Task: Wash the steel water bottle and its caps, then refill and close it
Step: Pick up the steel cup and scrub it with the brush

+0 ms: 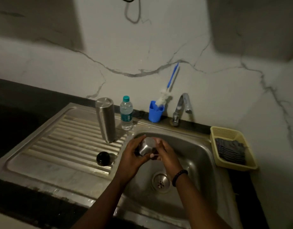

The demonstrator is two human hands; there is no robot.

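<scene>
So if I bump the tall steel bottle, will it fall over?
Probably, yes. The steel bottle is tall and narrow and stands mouth-down on the ridged drainboard, so it may tip easily. Being round, it would likely roll. It looks stiff, not fragile.

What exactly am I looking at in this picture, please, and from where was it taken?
It comes from a camera worn on a person's head, looking down at a kitchen sink. There is no machine, only two bare hands. The left hand and right hand together hold a steel cap over the basin. On the draining board stand the steel bottle, upside down, and a plastic water bottle; a black cap lies nearer. Behind are a blue cup with a brush, and the tap.
</scene>
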